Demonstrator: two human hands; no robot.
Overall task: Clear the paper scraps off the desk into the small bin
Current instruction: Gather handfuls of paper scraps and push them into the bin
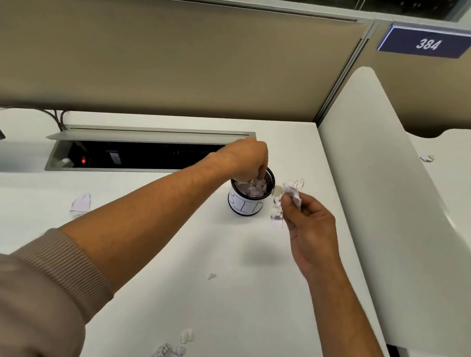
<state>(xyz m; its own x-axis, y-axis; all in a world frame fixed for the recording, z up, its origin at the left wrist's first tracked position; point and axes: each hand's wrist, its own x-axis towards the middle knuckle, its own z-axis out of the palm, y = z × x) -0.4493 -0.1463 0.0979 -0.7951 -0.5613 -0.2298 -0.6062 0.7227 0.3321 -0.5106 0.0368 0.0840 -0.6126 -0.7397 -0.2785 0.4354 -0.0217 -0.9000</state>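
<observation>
Crumpled paper scraps [292, 196] are pinched by the right hand [313, 229]; left hand [247, 159] fingers are curled into the small bin [250, 193], grip unclear. Featherlight, squashy stuff, probably best bunched.

One bin [249, 193] is seen on one desk [244, 284], with scraps inside it too bunched to be counted. Two hands are counted, left [247, 157] and right [310, 227]. About five loose scraps are counted on the desk: [81, 203], [211, 276], [188, 336], [161, 355], [179, 350]. One number sign [427, 43] is seen
</observation>
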